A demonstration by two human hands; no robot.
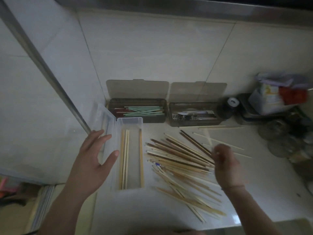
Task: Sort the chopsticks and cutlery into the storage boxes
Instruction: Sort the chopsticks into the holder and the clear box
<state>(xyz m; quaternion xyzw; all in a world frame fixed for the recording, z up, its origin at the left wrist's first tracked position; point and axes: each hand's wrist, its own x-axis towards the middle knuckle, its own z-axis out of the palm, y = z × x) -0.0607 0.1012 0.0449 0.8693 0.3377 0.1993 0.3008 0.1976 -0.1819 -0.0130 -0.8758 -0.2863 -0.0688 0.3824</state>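
Note:
A heap of wooden chopsticks (179, 160), pale and dark brown, lies fanned out on the white counter. My right hand (225, 165) rests on the heap's right side, fingers curled onto the ends of some sticks. My left hand (96, 155) is spread open, its thumb touching the left wall of a clear plastic box (131, 121) that holds several pale chopsticks. Behind it a dark box (137, 110) holds green and dark red chopsticks. A second dark box (193, 114) to its right holds metal cutlery.
Both dark boxes have lids standing open against the tiled wall. A dark jar (227, 107) and a cluttered tray of packets (274, 99) stand at the right. A few thin sticks (220, 127) lie loose behind the heap. A metal rail (50, 73) runs diagonally at left.

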